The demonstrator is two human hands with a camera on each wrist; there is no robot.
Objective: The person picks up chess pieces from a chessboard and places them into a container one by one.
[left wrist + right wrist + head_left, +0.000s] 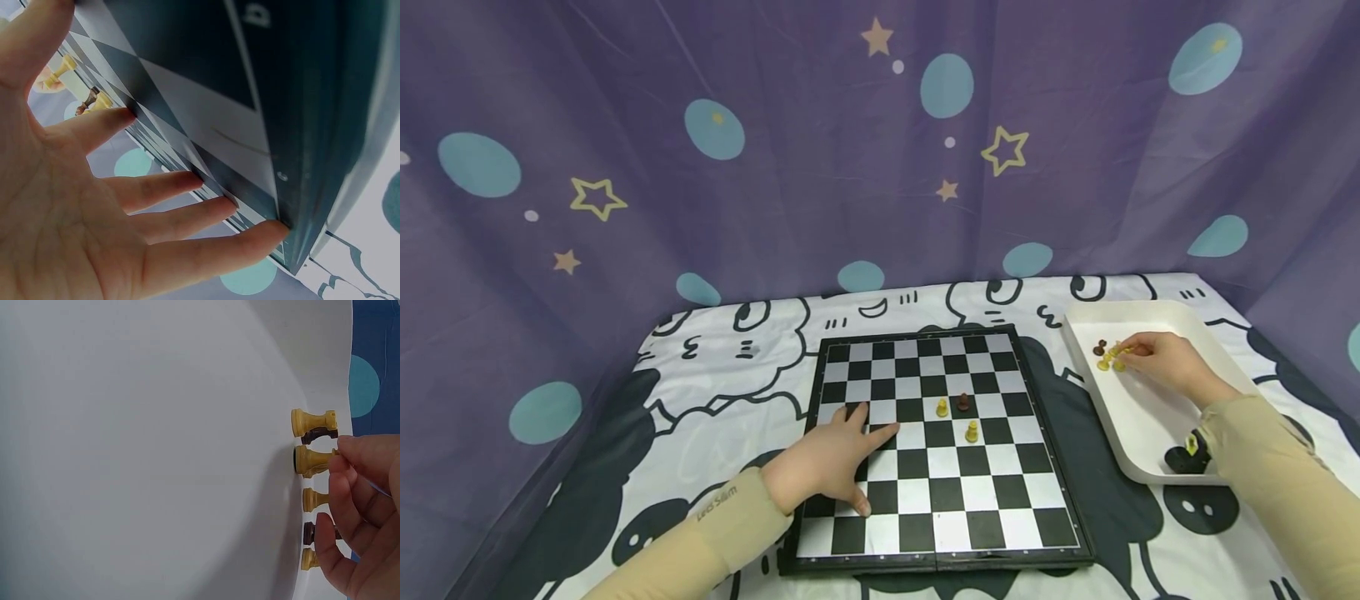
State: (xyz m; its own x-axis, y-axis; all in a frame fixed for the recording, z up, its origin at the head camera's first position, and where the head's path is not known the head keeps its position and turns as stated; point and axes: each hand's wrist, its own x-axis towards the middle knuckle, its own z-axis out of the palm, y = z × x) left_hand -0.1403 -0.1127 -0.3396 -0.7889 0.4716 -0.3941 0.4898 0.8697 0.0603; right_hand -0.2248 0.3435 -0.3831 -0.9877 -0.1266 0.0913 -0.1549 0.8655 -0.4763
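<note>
A black-and-white chessboard (950,531) lies open on the cloth, with two yellow chess pieces (972,432) and a dark brown piece (963,402) standing near its middle. My left hand (831,462) rests on the board's left side, fingers spread, fingertips on the squares. Over at the right, my right hand (1172,362) reaches into a white tray (1150,425). Its thumb and index finger pinch the top of a yellow chess piece (310,461). Beside that piece stand a yellow rook (312,423) and several other yellow and dark pieces, some partly hidden by the fingers.
A black item with a yellow mark (1187,457) shows by the right wrist, over the tray's near end. Cartoon-print cloth (730,367) covers the table. Behind it hangs a purple curtain (820,208) with stars and blue ovals.
</note>
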